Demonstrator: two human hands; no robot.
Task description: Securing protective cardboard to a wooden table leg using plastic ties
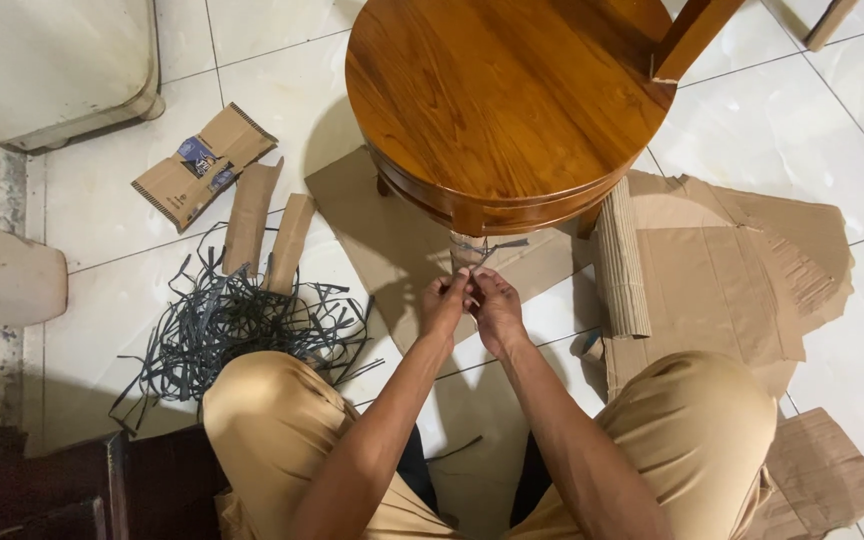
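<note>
1. Dark grey plastic strapping band (492, 247) wraps the cardboard-covered leg (468, 250) of the round, glossy brown wooden stool (497, 95); its loose ends stick out to the right, just under the seat's rim.
2. Left hand (445, 303) is raised to the leg, fingers curled, its grip pinched narrow on the band's lower part.
3. Right hand (497, 305) sits touching the left, fingers bent inward, its grip closed on the same band.
4. Both forearms reach forward from between knees in tan trousers (272, 420), converging at the wrists.
5. Tangled pile of dark plastic straps (237, 325) lies on the white tiled floor (752, 120), near the left knee.
6. Flat brown cardboard sheets (722, 260) lie under and right of the stool, with a corrugated roll (620, 260) just beside the leg.
7. Small folded cardboard pieces (207, 165) lie left of the stool.
</note>
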